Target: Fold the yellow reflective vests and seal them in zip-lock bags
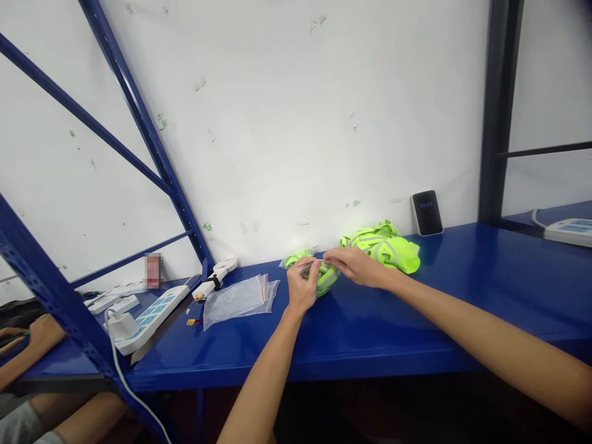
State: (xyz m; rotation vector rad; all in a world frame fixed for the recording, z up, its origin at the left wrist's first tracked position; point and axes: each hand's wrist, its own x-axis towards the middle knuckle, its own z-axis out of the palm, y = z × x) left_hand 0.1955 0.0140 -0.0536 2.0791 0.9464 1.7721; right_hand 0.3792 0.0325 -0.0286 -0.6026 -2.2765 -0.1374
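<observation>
Both my hands pinch the top edge of a clear zip bag that has a folded neon-yellow reflective vest inside. My left hand is closed on the bag's left end, and my right hand is closed on its edge further right. The bag hangs just above the blue table, partly hidden by my fingers. Behind my left hand lies another bagged neon-yellow bundle. A loose heap of neon-yellow vests with grey stripes sits behind my right hand.
Flat clear zip bags lie left on the blue table. Beyond them are a small white fan, a yellow connector and a power strip. A dark-screened device leans at the wall. Another person's hand shows far left, past blue posts.
</observation>
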